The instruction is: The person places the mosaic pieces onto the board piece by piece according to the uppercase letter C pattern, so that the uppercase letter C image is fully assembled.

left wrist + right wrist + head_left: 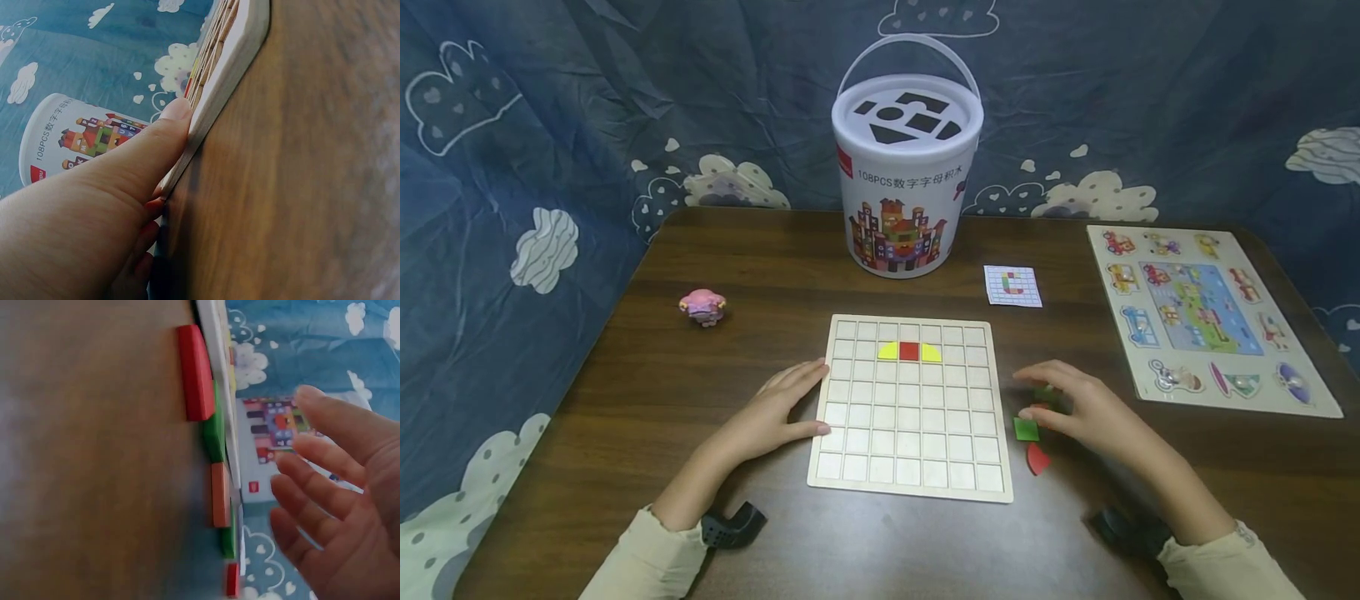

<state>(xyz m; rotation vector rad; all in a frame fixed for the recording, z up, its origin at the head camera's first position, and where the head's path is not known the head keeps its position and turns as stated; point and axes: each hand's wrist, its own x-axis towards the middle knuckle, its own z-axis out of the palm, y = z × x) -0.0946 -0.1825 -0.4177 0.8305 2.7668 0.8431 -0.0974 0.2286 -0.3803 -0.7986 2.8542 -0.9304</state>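
A pale wooden grid board lies in the middle of the table. In one of its upper rows a red square sits between two yellow quarter-round pieces. My left hand touches the board's left edge with thumb and fingertips; in the left wrist view the thumb lies against the rim. Right of the board, my right hand hovers with parted fingers and holds nothing. Below it lie a green square, a red quarter-round piece and several partly hidden pieces, including an orange one.
Behind the board stands a white lidded bucket. A small pattern card lies near it, showing a coloured shape on a grid. To the right is a picture peg puzzle; a pink toy figure stands at the left.
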